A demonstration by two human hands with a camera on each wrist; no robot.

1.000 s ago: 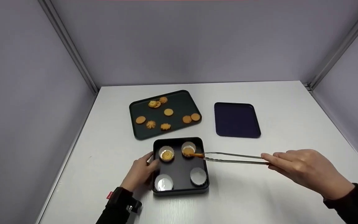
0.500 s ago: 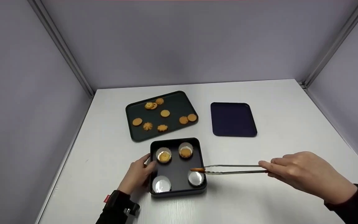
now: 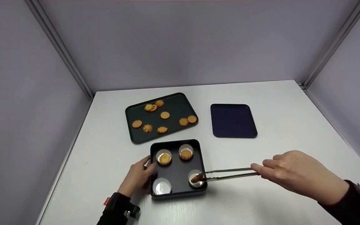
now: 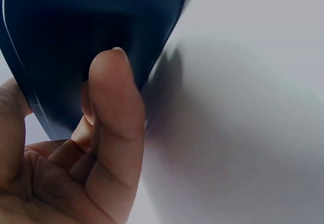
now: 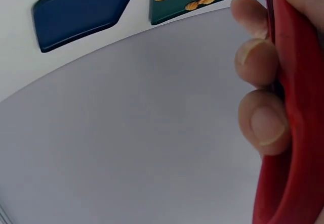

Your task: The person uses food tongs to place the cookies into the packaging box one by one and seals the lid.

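My left hand (image 3: 137, 176) grips the left wall of a dark square baking tin (image 3: 177, 172), with the thumb at its rim. In the left wrist view the fingers lie against the blue-black wall (image 4: 50, 42). My right hand (image 3: 295, 175) holds a pair of tongs (image 3: 230, 174); their red handle (image 5: 298, 107) shows in the right wrist view. The orange-brown far end of the tongs is over the near right paper cup (image 3: 192, 174); whether a cookie is in it, I cannot tell. Both back cups hold a cookie (image 3: 165, 159); the near left cup (image 3: 162, 186) shows none.
Behind the tin lies a dark green tray (image 3: 177, 106) bearing several cookies (image 3: 165, 115). To its right is a dark blue tray (image 3: 233, 121). Grey panels (image 3: 192, 40) enclose the white table (image 3: 277, 125) at the back and sides.
The tongs have moved from the back right cup toward me to the near right cup, and the right hand has shifted a little left. My left hand stays on the tin.
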